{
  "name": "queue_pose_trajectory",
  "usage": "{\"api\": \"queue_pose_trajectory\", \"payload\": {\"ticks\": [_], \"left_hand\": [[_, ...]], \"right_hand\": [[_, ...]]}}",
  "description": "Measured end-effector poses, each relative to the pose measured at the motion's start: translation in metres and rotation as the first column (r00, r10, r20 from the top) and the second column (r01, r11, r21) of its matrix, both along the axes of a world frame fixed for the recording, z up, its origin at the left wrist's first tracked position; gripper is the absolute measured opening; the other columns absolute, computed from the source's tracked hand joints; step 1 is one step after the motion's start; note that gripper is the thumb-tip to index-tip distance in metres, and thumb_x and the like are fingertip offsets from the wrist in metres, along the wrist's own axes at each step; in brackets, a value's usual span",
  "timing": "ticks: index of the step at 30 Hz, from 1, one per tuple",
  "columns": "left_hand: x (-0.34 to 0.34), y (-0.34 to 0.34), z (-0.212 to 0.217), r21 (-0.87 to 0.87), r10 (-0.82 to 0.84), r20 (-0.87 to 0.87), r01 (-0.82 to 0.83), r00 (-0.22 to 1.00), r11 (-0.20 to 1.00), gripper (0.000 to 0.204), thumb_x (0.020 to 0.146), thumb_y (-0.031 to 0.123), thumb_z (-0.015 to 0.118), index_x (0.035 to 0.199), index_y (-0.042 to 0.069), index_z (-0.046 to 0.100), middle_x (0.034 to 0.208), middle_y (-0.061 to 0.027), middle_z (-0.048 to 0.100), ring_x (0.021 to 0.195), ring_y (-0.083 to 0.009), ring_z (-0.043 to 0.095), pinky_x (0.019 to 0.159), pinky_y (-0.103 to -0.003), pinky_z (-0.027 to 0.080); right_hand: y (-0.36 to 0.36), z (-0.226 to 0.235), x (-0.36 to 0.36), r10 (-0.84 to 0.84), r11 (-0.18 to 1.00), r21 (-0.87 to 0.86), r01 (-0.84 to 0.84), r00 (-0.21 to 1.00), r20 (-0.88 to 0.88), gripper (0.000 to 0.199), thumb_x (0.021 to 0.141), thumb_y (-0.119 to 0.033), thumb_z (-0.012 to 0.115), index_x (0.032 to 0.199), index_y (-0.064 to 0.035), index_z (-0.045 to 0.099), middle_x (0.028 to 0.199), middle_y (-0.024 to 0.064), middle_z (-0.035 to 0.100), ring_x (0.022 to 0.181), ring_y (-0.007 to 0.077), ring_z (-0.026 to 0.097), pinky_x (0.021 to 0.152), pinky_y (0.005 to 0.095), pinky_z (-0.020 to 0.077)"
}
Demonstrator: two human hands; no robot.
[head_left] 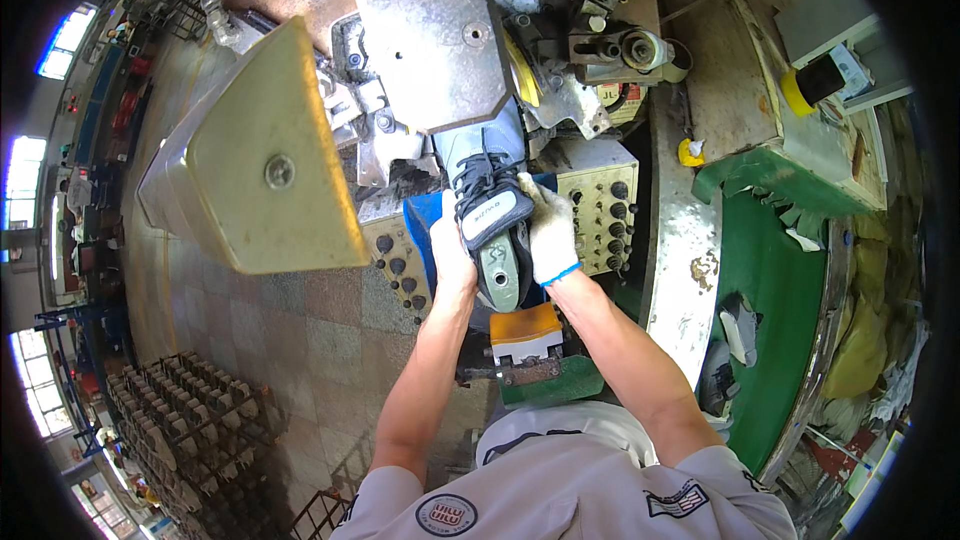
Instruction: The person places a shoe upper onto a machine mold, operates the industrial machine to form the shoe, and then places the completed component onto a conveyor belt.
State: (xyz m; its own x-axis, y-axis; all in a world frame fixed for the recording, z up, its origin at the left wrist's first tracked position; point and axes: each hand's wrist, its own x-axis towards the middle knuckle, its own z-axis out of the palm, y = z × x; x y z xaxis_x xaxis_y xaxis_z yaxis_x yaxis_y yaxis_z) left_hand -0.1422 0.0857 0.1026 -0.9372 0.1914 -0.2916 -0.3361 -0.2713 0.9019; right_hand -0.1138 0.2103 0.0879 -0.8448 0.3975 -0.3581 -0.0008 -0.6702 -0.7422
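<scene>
In the middle, a grey-blue shoe upper with dark laces and a pale tongue label sits on a green shoe last. Its toe end goes under the metal plate of a machine, where the tip is hidden. My left hand, which looks bare, is closed along the left side of the shoe. On the other side, my right hand, in a white glove with a blue cuff, grips the shoe near the laces. Just below the last's heel end is an orange-topped pad on a bracket.
A big beige machine housing juts in at left. Panels with dark knobs flank the shoe. At right, a green conveyor belt carries grey shoes. Racks of lasts stand on the tiled floor at lower left.
</scene>
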Motion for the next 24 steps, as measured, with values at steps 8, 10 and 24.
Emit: {"api": "queue_pose_trajectory", "payload": {"ticks": [8, 10, 24], "left_hand": [[-0.004, -0.001, -0.013, -0.08, -0.022, -0.192, 0.007, 0.981, 0.997, 0.04, 0.111, 0.03, 0.039, 0.111, 0.001, 0.067, 0.099, -0.0011, 0.069, 0.085, -0.0077, 0.06, 0.079, -0.026, 0.051], [-0.005, -0.005, -0.017, -0.033, -0.027, -0.095, 0.024, 0.995, 0.999, 0.047, 0.11, 0.037, 0.039, 0.113, -0.001, 0.066, 0.103, -0.0025, 0.069, 0.088, -0.01, 0.062, 0.082, -0.027, 0.052], [0.173, -0.079, -0.153, -0.754, 0.146, -0.057, -0.139, 0.988, 0.642, 0.08, 0.08, 0.031, 0.081, 0.141, -0.007, 0.046, 0.139, -0.0302, 0.053, 0.127, -0.0433, 0.053, 0.107, -0.043, 0.041]], "right_hand": [[-0.002, -0.006, -0.004, -0.03, 0.989, 0.135, 0.053, 0.985, -0.167, 0.03, 0.1, -0.026, 0.065, 0.104, 0.0024, 0.071, 0.093, -0.002, 0.066, 0.084, 0.0072, 0.055, 0.077, 0.0251, 0.0469], [0.001, -0.004, -0.003, 0.013, 0.992, 0.124, 0.003, 0.992, -0.128, 0.03, 0.1, -0.027, 0.064, 0.104, 0.0016, 0.071, 0.094, -0.0021, 0.066, 0.085, 0.0065, 0.055, 0.078, 0.0249, 0.0468], [0.124, 0.016, 0.219, -0.148, 0.975, 0.18, 0.129, 0.984, 0.095, 0.053, 0.105, -0.029, 0.044, 0.141, 0.0096, 0.041, 0.134, 0.0293, 0.055, 0.112, 0.0387, 0.064, 0.086, 0.0453, 0.058]]}}
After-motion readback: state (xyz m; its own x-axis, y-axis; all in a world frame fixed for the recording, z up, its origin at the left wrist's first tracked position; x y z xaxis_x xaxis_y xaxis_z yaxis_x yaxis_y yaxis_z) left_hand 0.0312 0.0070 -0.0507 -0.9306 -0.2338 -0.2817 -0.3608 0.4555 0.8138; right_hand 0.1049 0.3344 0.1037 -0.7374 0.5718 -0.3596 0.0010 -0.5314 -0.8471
